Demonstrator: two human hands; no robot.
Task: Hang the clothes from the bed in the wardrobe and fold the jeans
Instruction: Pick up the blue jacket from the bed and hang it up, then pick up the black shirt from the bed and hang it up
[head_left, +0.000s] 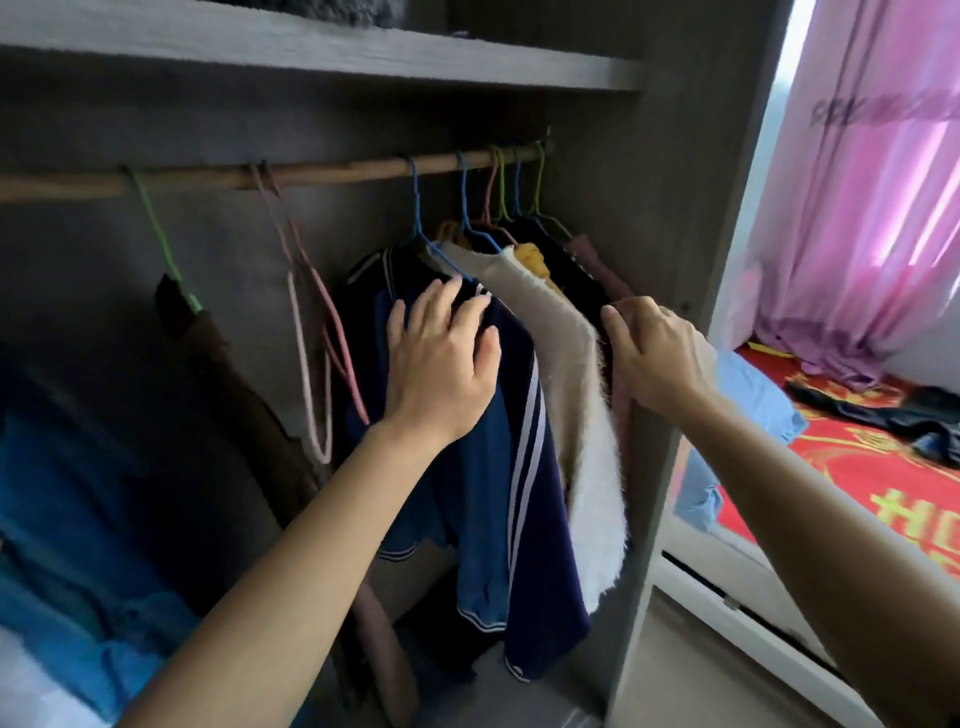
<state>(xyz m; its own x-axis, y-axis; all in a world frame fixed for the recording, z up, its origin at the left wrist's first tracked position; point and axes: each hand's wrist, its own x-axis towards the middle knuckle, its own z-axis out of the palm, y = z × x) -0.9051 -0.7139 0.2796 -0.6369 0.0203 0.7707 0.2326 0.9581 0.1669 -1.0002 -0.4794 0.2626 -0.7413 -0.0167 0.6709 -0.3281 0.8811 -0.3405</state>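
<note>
1. Your left hand (441, 358) has its fingers spread and straight, with the palm laid flat on the shoulder of the navy striped jacket (519, 467).
2. Your right hand (657, 353) has its fingers curled, gripping the upper edge of the cream fleecy garment (587, 415). That garment hangs just right of the jacket, between your two hands.
3. Both garments hang on blue hangers (415, 208) from the wooden rail (311, 174). More hung clothes (561, 260) are packed behind them, towards the wardrobe's right wall.
4. Left of your hands, well apart from the jacket, pink hangers (311, 364) and a green hanger (156, 234) with a brown garment (218, 374) hang on the same rail.
5. A grey shelf (311, 47) runs above the rail.
6. Beyond the wardrobe's side panel, at your right, is the bed (857, 467) with its red cover. Pale blue jeans (753, 400) lie at its near edge, just past your right wrist, and a dark garment (883, 415) lies farther in.
7. A pink curtain (857, 208) hangs behind the bed.
</note>
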